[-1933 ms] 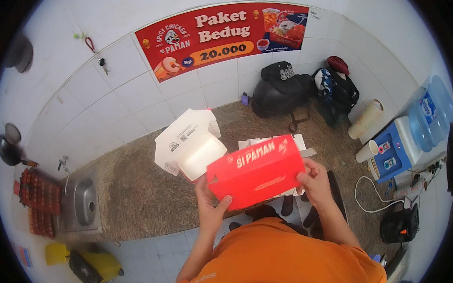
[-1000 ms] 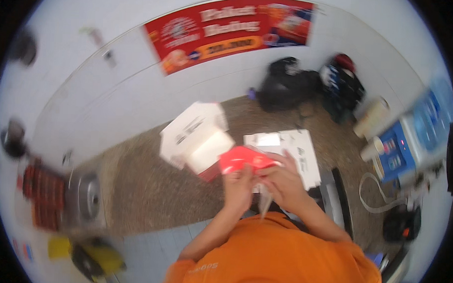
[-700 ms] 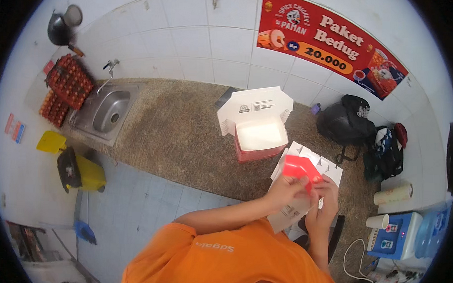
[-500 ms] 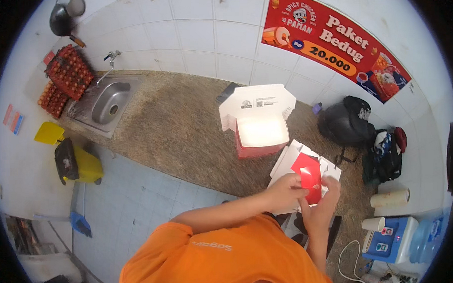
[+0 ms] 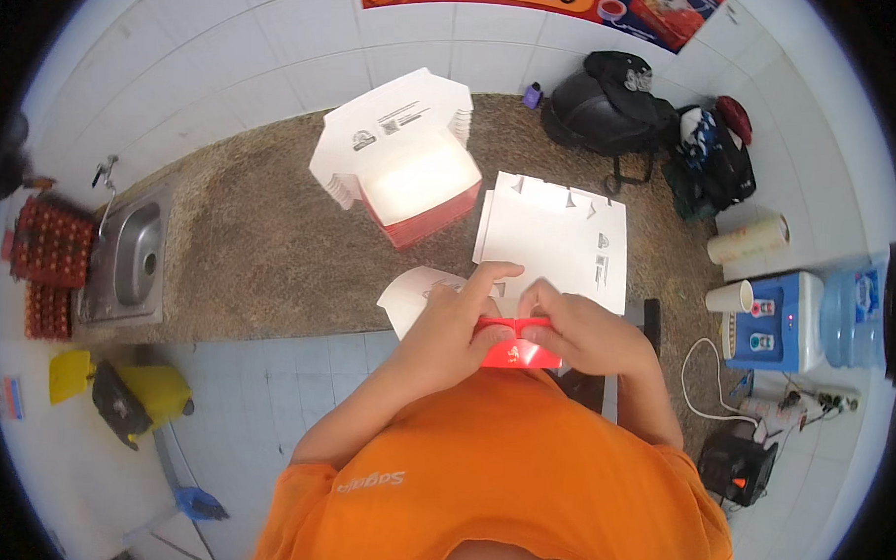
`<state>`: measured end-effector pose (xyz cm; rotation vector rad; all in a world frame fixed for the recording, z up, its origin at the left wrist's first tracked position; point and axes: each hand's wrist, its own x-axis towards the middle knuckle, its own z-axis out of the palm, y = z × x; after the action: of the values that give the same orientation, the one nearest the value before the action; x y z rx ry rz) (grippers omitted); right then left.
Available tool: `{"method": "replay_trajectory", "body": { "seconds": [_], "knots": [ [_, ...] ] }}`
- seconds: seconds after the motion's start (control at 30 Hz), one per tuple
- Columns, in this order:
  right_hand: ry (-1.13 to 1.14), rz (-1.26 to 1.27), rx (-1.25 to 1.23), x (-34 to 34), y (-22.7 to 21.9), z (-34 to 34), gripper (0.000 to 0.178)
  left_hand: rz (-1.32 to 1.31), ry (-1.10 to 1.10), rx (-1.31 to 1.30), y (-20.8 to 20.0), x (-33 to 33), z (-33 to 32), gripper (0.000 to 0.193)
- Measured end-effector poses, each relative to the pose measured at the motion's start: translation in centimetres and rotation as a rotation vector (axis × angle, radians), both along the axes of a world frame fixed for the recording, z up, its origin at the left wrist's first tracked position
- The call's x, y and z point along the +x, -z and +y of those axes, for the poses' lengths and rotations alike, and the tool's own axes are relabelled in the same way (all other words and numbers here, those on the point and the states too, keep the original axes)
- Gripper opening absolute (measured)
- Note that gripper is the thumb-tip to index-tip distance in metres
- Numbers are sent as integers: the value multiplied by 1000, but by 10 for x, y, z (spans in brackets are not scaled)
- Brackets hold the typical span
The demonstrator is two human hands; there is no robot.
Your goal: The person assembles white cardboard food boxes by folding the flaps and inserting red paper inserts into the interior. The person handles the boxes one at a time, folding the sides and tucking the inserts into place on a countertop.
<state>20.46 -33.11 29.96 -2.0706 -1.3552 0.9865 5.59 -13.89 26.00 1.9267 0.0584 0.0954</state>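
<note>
My left hand [image 5: 452, 315] and my right hand [image 5: 589, 331] are close together at the counter's front edge. Both are closed on one red-and-white cardboard box blank [image 5: 520, 358], thumbs pressing a folded red edge. A white flap [image 5: 408, 290] of it sticks out past my left hand. Just beyond, flat white box blanks [image 5: 558, 234] with small cut slots lie on the counter. To their left stands a stack of nested takeaway boxes [image 5: 425, 223], red outside and white inside, lids raised.
The stone counter [image 5: 262, 244] runs left to a steel sink [image 5: 138, 264] beside stacked egg trays [image 5: 49, 246]. A black helmet [image 5: 597, 107] and a bag [image 5: 714, 161] lie at the back right. On the right are a plastic-film roll [image 5: 750, 239], a paper cup [image 5: 730, 296] and a water dispenser [image 5: 777, 316].
My hands have drawn the blank nearer my body and turned it, bending a red edge between the thumbs. The flat blanks beneath are now uncovered. The view has shifted right and downward.
</note>
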Motion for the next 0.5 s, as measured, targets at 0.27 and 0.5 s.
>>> {"method": "replay_trajectory", "body": {
  "seconds": [0.27,0.5],
  "knots": [
    [790,443,487,-23,5,-2,25,-403,-423,388,-3,1,-27,85],
    [672,-67,556,18,68,13,33,-826,-340,210,27,10,-19,70]
  ]
}}
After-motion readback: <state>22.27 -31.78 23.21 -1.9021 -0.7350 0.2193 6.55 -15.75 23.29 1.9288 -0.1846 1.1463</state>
